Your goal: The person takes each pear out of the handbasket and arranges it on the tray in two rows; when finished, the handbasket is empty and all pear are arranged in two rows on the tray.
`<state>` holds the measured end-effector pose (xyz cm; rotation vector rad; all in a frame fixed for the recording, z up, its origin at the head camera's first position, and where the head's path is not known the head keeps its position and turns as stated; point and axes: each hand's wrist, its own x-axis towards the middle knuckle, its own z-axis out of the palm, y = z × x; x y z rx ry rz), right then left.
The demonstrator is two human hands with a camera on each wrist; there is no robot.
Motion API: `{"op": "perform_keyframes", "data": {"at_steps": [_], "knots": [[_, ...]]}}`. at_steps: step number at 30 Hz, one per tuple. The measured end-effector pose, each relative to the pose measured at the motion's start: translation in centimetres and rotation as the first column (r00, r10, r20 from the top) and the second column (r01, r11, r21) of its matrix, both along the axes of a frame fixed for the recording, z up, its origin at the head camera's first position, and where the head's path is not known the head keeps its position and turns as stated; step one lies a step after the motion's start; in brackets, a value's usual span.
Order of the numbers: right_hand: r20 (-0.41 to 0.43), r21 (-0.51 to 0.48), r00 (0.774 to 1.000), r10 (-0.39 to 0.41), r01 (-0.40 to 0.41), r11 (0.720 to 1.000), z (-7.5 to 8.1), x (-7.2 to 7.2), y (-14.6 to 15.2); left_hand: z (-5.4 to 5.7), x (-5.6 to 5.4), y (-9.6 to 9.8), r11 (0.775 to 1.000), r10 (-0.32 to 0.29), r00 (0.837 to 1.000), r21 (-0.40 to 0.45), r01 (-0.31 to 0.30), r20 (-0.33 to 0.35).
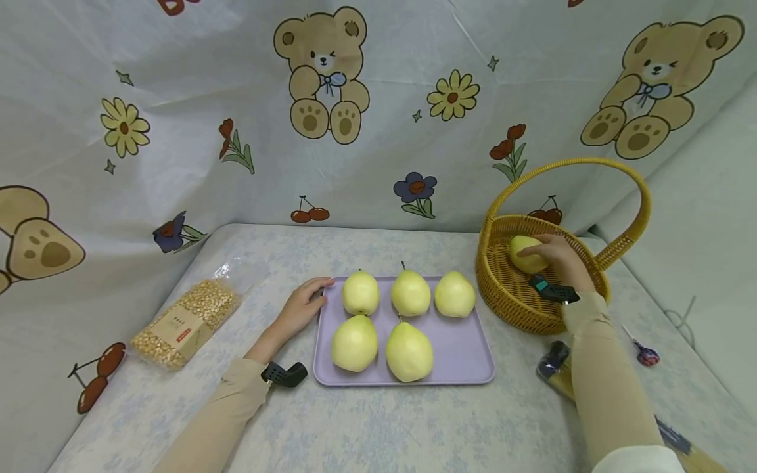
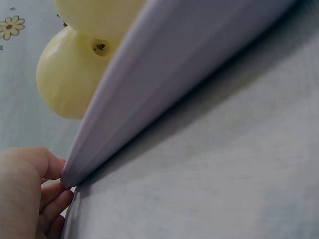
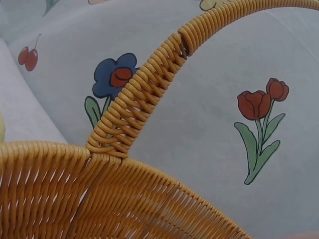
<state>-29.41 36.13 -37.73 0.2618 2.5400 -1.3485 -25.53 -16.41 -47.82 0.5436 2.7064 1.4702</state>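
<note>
Inside the wicker basket [image 1: 514, 305], my right hand [image 1: 558, 256] grips a pale yellow-green pear [image 1: 523, 255] from its right side. The right wrist view shows only the basket's woven wall [image 3: 45, 189] and handle [image 3: 139, 99]; the hand and pear are out of that view. My left hand [image 1: 301, 305] is at the back left corner of a lilac tray [image 1: 455, 355]. In the left wrist view, the fingers [image 2: 54, 196] pinch the tray's corner, some on its rim and some below. Several similar pears [image 1: 409, 351] sit on the tray in two rows.
A clear bag of yellow corn kernels [image 1: 186, 322] lies at the left of the table. Beside my right forearm are a wrapped lollipop [image 1: 646, 355] and a long packaged item [image 1: 556, 368], partly hidden by the sleeve. A bear-print cloth [image 1: 378, 177] hangs behind the table.
</note>
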Motion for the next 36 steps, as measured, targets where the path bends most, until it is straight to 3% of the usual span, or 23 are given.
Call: {"op": "perform_keyframes", "data": {"at_steps": [11, 27, 36], "knots": [[-0.012, -0.039, 0.999, -0.030, 0.030, 0.999, 0.1, 0.8, -0.3, -0.1, -0.2, -0.1, 1.000, -0.001, 1.000, -0.005, 0.001, -0.003], [-0.077, -0.095, 0.993, -0.094, 0.087, 0.992, 0.5, 0.8, -0.5, 0.0, -0.2, 0.0, 1.000, -0.012, 1.000, 0.005, 0.012, 0.004], [-0.122, -0.002, 0.984, -0.131, 0.132, 0.991, 1.9, 0.5, -2.3, 0.0, -0.2, -0.1, 1.000, -0.008, 1.000, 0.008, 0.008, -0.001]]}}
